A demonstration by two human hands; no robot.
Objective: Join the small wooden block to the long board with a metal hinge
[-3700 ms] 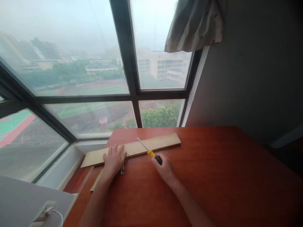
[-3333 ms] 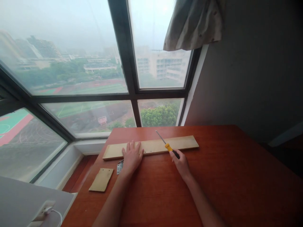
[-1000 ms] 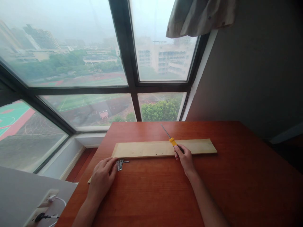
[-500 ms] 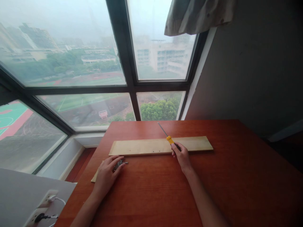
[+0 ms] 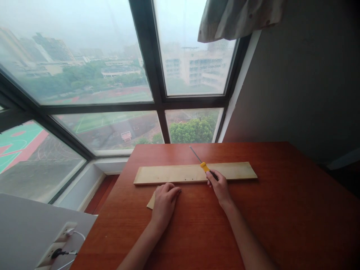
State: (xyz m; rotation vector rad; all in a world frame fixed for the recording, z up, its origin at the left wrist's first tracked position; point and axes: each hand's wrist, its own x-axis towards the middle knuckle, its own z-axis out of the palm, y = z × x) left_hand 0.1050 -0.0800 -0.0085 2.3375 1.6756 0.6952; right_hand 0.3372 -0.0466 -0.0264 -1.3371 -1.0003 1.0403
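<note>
In my right hand (image 5: 219, 186) is a screwdriver (image 5: 204, 166) with a yellow and black handle. My fingers wrap round the handle, and its shaft points up and away, over a long pale wooden board (image 5: 168, 173). Two small dark holes show near the board's front edge. My left hand (image 5: 164, 200) is closed, just in front of that board. Under it a smaller wooden piece (image 5: 151, 202) sticks out on the left. A bit of metal, likely a screw (image 5: 180, 191), shows at the fingertips. The rest of what the left hand covers is hidden.
The boards lie on a reddish-brown table (image 5: 197, 232). Behind its far edge stands a large window with a dark frame (image 5: 160, 103). A curtain (image 5: 239, 20) hangs at the upper right. Wall sockets with plugs (image 5: 57, 253) are at the lower left.
My left hand has moved right along the table, and the smaller wooden piece with it. The cluster of screws seen beneath that hand is now mostly covered. The right hand keeps the screwdriver in place.
</note>
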